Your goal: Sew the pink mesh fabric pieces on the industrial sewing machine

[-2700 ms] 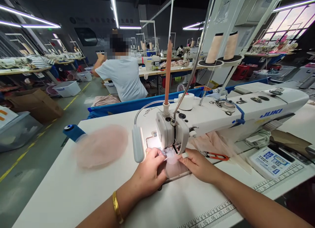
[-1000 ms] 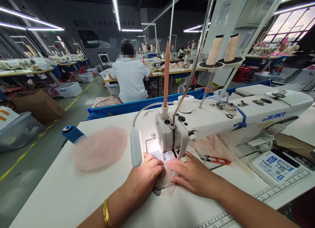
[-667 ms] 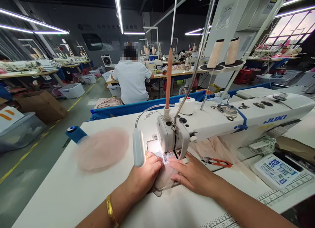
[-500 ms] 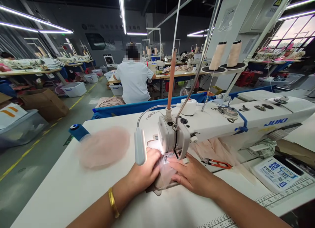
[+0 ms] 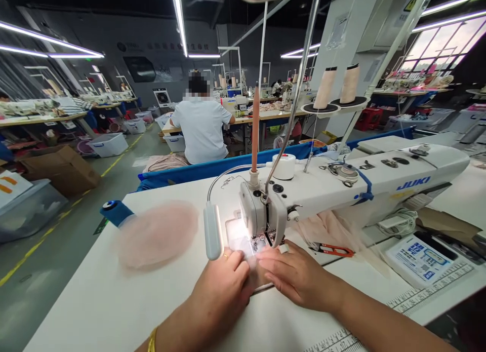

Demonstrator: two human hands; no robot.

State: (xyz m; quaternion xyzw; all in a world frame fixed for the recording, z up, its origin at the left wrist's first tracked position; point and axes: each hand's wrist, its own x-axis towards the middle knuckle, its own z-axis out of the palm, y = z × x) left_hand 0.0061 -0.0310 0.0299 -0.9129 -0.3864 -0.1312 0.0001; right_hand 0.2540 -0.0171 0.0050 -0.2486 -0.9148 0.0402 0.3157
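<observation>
A pale gooseneck lamp (image 5: 211, 231) stands on the white table (image 5: 94, 311). Left of the lamp lies a pile of pink mesh rounds (image 5: 155, 234), with a blue spool (image 5: 115, 211) just beyond the pile's far left edge. Right of the lamp lie red-handled snips (image 5: 334, 249), and farther right a white control panel (image 5: 417, 253). Well behind the lamp, two pale thread cones (image 5: 325, 87) stand on a raised stand and a person in a white shirt (image 5: 201, 131) sits with their back turned.

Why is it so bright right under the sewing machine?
In the head view, the small lamp floods the needle plate until it washes out white; the pink stack on the left looks smeared.
</observation>
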